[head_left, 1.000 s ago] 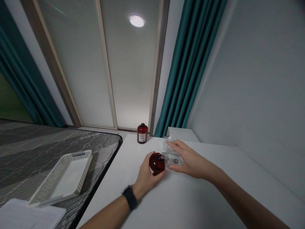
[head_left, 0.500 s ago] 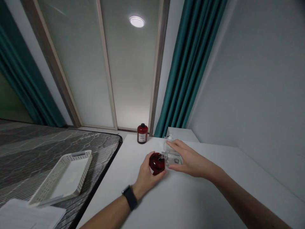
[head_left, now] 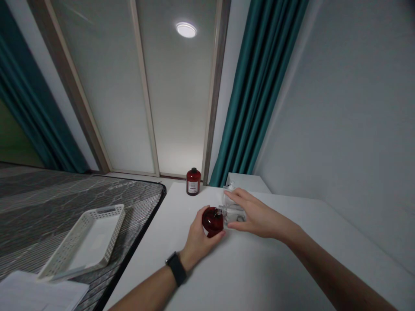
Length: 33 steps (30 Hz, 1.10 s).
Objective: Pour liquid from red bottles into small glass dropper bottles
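My left hand (head_left: 201, 233), with a dark watch on its wrist, is wrapped round a dark red, see-through bottle (head_left: 212, 221) above the white table. My right hand (head_left: 251, 214) grips a clear bottle (head_left: 235, 214) lying on its side, its neck pointing left. The clear neck meets the red bottle's mouth, with the two touching or nearly so. Whether liquid runs between them is too small to tell. Just behind stands another clear bottle (head_left: 228, 196), partly covered by my right fingers. A second red bottle (head_left: 193, 182) with a black cap and white label stands upright farther back.
On the left, a white perforated basket (head_left: 112, 242) and white papers (head_left: 42, 293) lie on a grey striped, black-edged surface (head_left: 136, 194). The white table (head_left: 259, 276) spreads under my hands. A white box (head_left: 251, 180), teal curtain (head_left: 256, 108) and wall (head_left: 350, 129) are behind.
My right hand and the clear bottle have shifted very slightly left and up. The left hand keeps its hold on the red bottle, almost still.
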### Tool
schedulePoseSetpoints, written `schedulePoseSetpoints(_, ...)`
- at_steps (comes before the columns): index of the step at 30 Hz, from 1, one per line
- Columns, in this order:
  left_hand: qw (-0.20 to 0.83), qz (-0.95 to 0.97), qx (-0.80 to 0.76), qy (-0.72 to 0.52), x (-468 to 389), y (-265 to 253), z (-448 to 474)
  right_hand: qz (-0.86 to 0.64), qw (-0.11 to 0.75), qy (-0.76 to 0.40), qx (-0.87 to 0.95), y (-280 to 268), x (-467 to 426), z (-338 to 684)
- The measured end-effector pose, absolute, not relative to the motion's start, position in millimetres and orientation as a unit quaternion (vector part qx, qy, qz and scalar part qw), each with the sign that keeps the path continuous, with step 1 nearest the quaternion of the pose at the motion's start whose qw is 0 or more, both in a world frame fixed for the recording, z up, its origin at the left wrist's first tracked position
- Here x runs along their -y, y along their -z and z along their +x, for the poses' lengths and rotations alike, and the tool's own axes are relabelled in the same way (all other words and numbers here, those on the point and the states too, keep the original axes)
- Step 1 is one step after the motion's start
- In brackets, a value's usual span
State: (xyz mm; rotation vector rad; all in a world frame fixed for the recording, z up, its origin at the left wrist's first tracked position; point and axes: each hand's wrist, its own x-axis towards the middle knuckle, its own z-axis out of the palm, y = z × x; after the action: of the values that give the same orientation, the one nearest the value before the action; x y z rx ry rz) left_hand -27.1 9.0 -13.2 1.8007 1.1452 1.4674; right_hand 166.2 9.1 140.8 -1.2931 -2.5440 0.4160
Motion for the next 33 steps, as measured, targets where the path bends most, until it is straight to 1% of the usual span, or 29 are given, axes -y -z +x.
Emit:
schedulePoseSetpoints(9, 0.275, 0.667, -0.424, -0.547, -8.6, 12.5, -27.6, -0.435, 0.140, -0.146, 0.877, -138.1, -10.6, 167.8)
schedulePoseSetpoints(19, 0.277, 0.657, -0.427, -0.556, -10.1, 12.7, -28.5, -0.440, 0.116, -0.143, 0.879, -144.3, -13.9, 162.5)
schedulePoseSetpoints(33, 0.279, 0.655, -0.429, -0.557, -10.6, 13.7, -29.1, -0.426, 0.133, -0.142, 0.883, -140.2, -19.0, 163.4)
